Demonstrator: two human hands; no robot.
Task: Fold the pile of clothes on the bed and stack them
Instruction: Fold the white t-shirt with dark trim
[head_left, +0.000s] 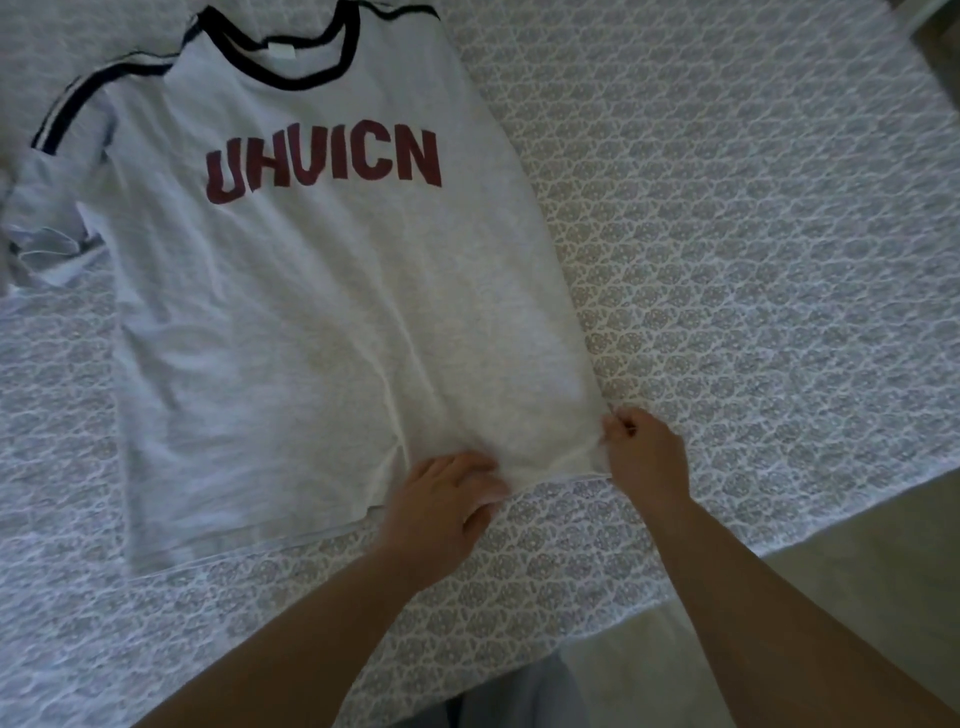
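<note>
A white T-shirt (291, 312) with a dark collar, dark striped shoulders and dark red letters lies face up, spread flat on the bed. Its right sleeve is not visible. My right hand (647, 452) pinches the shirt's near right hem corner. My left hand (441, 506) grips the hem a short way to the left of it, fingers curled into the cloth. The fabric bunches a little between the two hands.
The patterned bedspread (727, 260) covers the bed, whose near edge (779, 551) runs diagonally at the lower right, with floor beyond. More pale clothing (31, 234) lies crumpled at the far left edge beside the shirt's sleeve.
</note>
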